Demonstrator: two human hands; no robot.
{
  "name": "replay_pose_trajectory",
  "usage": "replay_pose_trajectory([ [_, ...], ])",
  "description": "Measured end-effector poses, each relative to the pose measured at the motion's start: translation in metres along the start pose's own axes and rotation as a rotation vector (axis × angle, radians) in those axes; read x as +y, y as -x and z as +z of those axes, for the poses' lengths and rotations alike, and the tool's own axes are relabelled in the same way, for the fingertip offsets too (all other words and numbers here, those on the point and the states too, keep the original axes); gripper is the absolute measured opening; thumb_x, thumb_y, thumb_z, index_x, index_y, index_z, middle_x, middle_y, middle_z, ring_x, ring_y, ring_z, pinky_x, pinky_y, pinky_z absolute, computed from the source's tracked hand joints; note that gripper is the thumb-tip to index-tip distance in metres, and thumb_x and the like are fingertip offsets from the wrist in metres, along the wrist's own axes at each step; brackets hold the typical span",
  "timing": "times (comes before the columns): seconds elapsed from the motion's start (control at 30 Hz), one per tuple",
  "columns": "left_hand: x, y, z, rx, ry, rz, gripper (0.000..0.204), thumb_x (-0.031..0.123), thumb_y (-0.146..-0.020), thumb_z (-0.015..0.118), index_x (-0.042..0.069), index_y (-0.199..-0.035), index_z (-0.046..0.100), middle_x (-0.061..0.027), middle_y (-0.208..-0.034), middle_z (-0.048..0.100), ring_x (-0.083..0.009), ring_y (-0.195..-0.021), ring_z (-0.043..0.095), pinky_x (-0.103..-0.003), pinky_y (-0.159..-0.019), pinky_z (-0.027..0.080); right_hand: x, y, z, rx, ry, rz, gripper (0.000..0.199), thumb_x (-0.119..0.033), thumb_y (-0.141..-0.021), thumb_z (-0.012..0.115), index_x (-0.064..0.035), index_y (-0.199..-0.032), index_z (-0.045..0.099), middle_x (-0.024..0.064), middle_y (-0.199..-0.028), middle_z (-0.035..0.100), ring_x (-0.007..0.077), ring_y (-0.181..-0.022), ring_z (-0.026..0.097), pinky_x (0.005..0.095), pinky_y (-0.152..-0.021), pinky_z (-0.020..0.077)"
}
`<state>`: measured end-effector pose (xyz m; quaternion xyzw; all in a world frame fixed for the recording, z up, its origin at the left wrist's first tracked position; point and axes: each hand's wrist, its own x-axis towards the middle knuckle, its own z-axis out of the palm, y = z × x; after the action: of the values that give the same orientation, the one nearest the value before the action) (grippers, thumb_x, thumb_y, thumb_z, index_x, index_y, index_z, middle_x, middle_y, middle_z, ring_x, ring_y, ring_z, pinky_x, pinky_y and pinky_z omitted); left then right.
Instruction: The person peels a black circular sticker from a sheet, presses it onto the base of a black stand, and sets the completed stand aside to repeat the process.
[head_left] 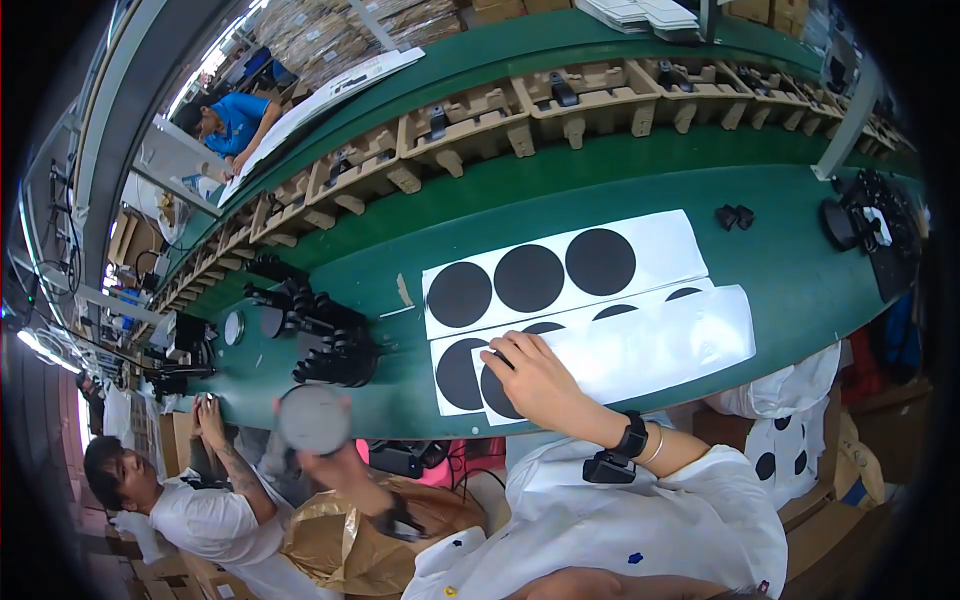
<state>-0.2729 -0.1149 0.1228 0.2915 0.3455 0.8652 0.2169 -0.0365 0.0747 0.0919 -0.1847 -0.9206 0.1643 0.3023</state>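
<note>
My left hand (pixel 340 468), blurred by motion, grips a round grey disc-shaped part (pixel 314 420) by its rim, in front of the table's near edge. My right hand (pixel 545 385) is on a white sheet of black round stickers (pixel 650 350), its bent fingers closed at the sheet's left end by a partly covered black circle. What exactly the fingertips pinch is partly hidden. Beneath that sheet lie more white sheets (pixel 685 235), with large black circles (pixel 529 278) in rows.
Stacked black parts (pixel 335 345) stand left of the sheets. Two small black pieces (pixel 735 217) and a black assembly (pixel 865 225) lie to the right. Brown moulded trays (pixel 465 125) line the far side. Co-workers sit at the lower left (pixel 215 500) and far left (pixel 240 120).
</note>
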Motion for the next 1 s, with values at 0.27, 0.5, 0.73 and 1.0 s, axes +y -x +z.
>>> replay_pose_trajectory([
  [0.27,-0.097,0.020,0.098,-0.172,-1.440,0.251,0.066,0.012,-0.070,0.073,0.011,-0.129,0.046,-0.0162,-0.124,0.040,-0.0349,-0.114,0.042,-0.047,-0.091,0.037,-0.006,-0.007,0.016,-0.027,0.006,-0.010,0.028,-0.008,-0.071,0.054,0.0005,-0.098,0.056,0.0110,-0.099,0.052,0.0254,-0.099,0.049,0.0346,-0.089,0.0394],
  [0.5,-0.106,0.016,0.089,-0.246,-1.522,0.056,0.064,0.018,-0.069,0.076,0.013,-0.127,0.050,-0.0211,-0.121,0.044,-0.0382,-0.118,0.037,-0.051,-0.091,0.035,-0.011,-0.012,0.014,-0.047,-0.007,0.016,0.028,-0.004,-0.070,0.053,0.0001,-0.098,0.055,0.0110,-0.101,0.052,0.0267,-0.100,0.048,0.0367,-0.090,0.0388],
  [0.73,-0.102,0.012,0.087,-0.267,-1.562,-0.006,0.057,0.019,-0.072,0.073,0.013,-0.125,0.052,-0.0233,-0.121,0.047,-0.0393,-0.122,0.034,-0.053,-0.090,0.035,-0.006,-0.012,0.011,-0.028,-0.128,-0.020,0.027,0.002,-0.067,0.051,-0.0001,-0.094,0.052,0.0138,-0.101,0.050,0.0297,-0.099,0.046,0.0377,-0.090,0.0387],
  [1.0,-0.085,0.008,0.064,-0.345,-1.271,-0.026,0.059,0.016,-0.075,0.073,0.009,-0.127,0.046,-0.0191,-0.129,0.045,-0.0358,-0.115,0.044,-0.046,-0.094,0.038,0.009,0.001,-0.038,1.135,-1.138,0.263,0.017,0.008,-0.069,0.049,-0.0060,-0.077,0.042,0.0052,-0.081,0.044,0.0176,-0.077,0.048,0.0307,-0.070,0.0421],
])
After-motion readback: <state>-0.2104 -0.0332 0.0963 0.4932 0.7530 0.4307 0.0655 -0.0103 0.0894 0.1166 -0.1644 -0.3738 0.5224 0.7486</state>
